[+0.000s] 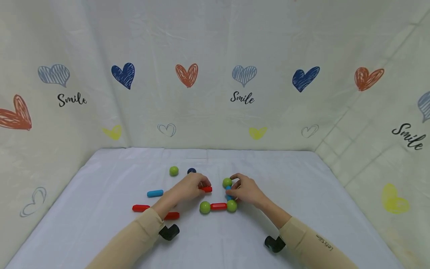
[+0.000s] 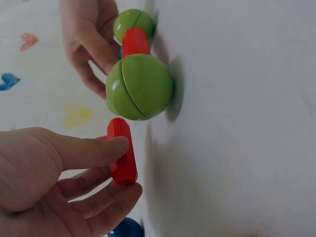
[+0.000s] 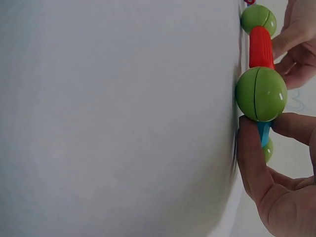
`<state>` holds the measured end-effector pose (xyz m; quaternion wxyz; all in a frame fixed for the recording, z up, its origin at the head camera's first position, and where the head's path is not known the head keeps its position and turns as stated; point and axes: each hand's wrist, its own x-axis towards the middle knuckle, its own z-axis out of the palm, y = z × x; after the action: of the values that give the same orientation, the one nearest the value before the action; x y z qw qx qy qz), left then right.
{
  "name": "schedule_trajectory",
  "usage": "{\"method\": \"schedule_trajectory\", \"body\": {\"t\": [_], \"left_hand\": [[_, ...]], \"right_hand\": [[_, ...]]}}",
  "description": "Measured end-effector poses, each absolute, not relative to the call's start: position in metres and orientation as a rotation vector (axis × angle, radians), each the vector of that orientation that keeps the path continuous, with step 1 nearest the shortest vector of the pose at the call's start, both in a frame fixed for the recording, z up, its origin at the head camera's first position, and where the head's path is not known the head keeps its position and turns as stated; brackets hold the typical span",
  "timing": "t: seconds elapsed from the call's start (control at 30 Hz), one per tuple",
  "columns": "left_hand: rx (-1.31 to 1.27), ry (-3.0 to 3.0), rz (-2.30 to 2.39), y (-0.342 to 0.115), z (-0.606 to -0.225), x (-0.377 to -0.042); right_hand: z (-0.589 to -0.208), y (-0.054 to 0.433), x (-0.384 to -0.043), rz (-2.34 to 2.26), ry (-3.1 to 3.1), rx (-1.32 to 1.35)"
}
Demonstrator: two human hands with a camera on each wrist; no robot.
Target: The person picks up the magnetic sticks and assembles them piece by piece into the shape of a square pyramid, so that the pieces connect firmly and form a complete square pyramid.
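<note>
My left hand [image 1: 189,189] pinches a short red rod [image 2: 123,155] between thumb and fingers, a little to the left of a joined piece. That piece forms an L on the table. A green ball [image 1: 205,207], a second red rod [image 1: 218,206] and a corner green ball [image 1: 231,206] make its near side. From the corner a blue rod [image 1: 229,197] runs away to a far green ball [image 1: 227,182]. My right hand [image 1: 249,191] grips the blue rod from the right, thumb and finger on either side of it close by the corner ball [image 3: 261,94].
Beyond my left hand lie a loose green ball [image 1: 174,171] and a dark blue ball [image 1: 192,170]. Left of it are a loose blue rod [image 1: 155,193] and red rods [image 1: 141,208], partly behind my forearm. Black wrist cameras [image 1: 274,244] hang under both sleeves. A printed curtain [image 1: 208,112] stands behind the table.
</note>
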<state>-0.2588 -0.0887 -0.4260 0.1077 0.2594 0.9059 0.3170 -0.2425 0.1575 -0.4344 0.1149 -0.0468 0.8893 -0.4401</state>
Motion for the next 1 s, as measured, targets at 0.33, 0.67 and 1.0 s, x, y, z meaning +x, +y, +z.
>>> {"method": "schedule_trajectory", "body": {"t": [0.33,0.67,1.0], "left_hand": [[0.777,2.663,0.952,-0.078,-0.428,-0.269],[0.793,2.648,0.953,-0.068,-0.43,-0.276],[0.803,2.642,0.93,-0.061,-0.427,-0.284]], "right_hand": [[-0.436,0.158,-0.244,-1.319,2.59,-0.142],[-0.436,0.157,-0.244,-1.358,2.558,-0.136],[-0.438,0.158,-0.244,-1.367,2.564,-0.15]]}}
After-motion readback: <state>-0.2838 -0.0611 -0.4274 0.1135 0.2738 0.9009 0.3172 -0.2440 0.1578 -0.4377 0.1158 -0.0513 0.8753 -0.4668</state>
